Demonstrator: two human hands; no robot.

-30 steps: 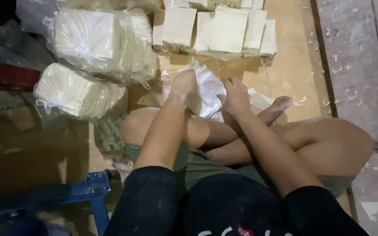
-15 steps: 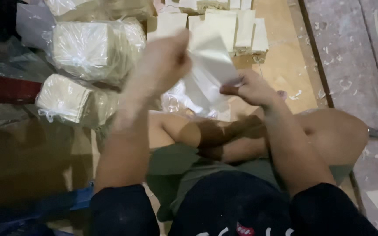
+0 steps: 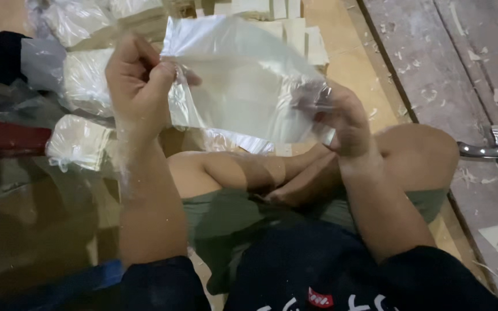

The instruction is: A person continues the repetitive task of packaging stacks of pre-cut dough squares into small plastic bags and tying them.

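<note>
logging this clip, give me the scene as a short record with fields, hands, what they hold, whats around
left hand: left hand raised, fingers pinched on the top left edge of the clear thin plastic bag
right hand: right hand grips the bag's lower right corner
bag: held up, spread between both hands
posture: seated cross-legged on the tan floor
behind: bagged bundles of pale square sheets, loose stacks of pale sheets
right side: metal cleaver on the grey wooden boards

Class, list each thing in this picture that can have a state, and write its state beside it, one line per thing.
Clear plastic bag: lifted up, stretched flat between both hands, looks empty.
Left hand: closed in a grip on the bag's left edge.
Right hand: closed in a grip on the bag's right edge.
Wrapped bundles of pale sheets: bagged, lying on the floor at left.
Loose pale sheets: unwrapped, stacked on the floor ahead.
Cleaver: lying flat, untouched, at right.
</note>
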